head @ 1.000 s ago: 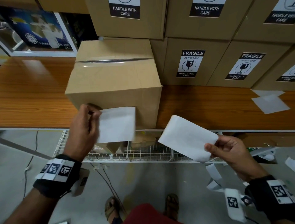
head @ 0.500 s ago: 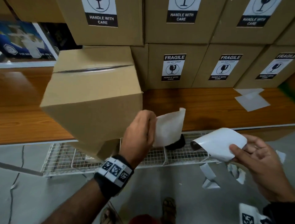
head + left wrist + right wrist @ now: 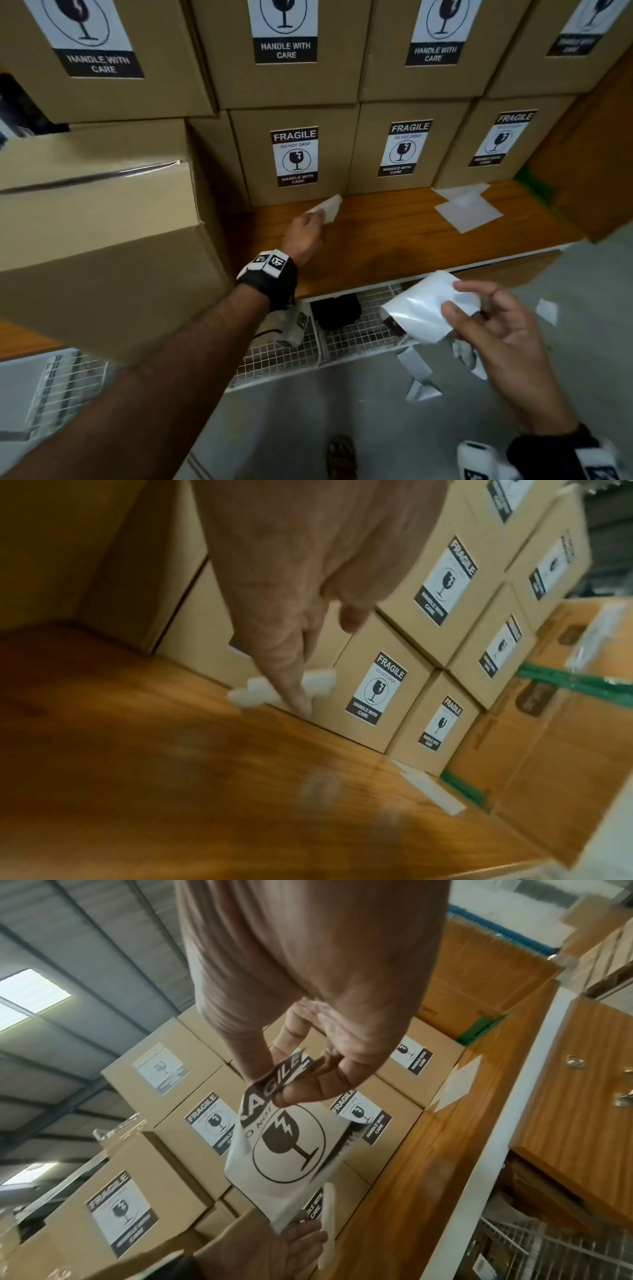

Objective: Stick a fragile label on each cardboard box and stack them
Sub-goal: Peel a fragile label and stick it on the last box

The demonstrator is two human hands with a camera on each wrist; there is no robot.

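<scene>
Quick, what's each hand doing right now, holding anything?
Left hand: reaching over the wooden shelf, pinching a blank white backing sheet.
Right hand: pinching the peeled fragile label by its top edge.

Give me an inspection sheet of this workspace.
Surface: wooden shelf, partly bare.
Job's things: unlabelled box at left; labelled boxes stacked behind; fragile label.
Clutter: backing sheets on shelf; paper scraps on floor.
Hands: left hand holds a white backing piece over the shelf; right hand pinches the label.
Cables: nothing seen.
Surroundings: wire rack below shelf.
</scene>
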